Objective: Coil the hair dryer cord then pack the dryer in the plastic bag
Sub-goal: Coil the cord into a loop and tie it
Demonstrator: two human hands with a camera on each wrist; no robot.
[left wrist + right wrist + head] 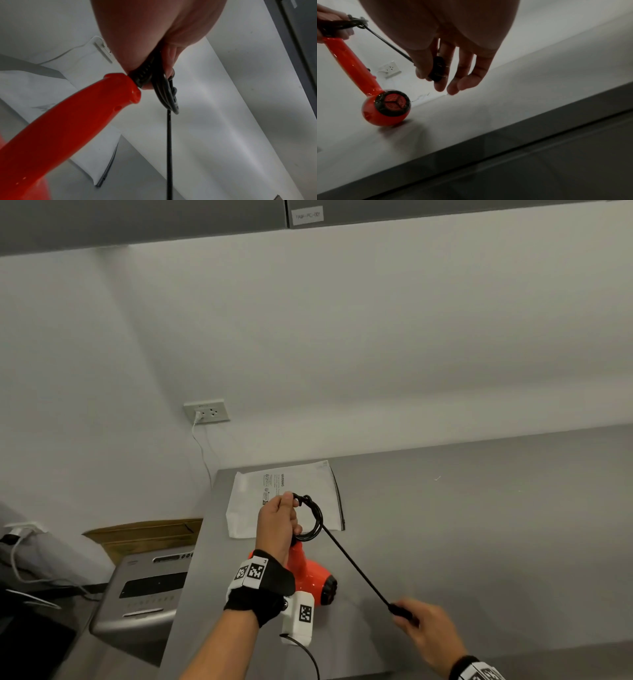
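Left grip: the left hand (278, 520) is clenched round the black loops of the black cord (356, 565) at the top end of the dryer's handle; in the left wrist view the fingers (171, 58) press the loops against the palm beside the ribbed black strain relief.
Right grip: the right hand (424, 630) pinches the black two-pin plug (437, 69) between thumb and forefinger, the other fingers loosely spread below it.
Dryer: the glossy orange-red hair dryer (310, 575) stands tilted, its round head touching the grey desk (479, 525) and its handle rising to the left hand; the black rear grille with a three-spoke guard faces the right wrist camera (392, 103).
Cord: several loops hang from the left hand as a small coil (313, 518); from the coil one straight, taut length runs down to the plug in the right hand, above the desk.
Bag: the white flat plastic bag with printed warning text (308, 481) lies on the desk just behind the left hand, near the desk's back left corner, a dark strip along its right edge.
Surroundings: a white wall socket (206, 411) with a white plug and white lead sits on the wall left of the desk; a grey machine (144, 590) stands below the desk's left edge, a brown cardboard box (144, 534) behind it.
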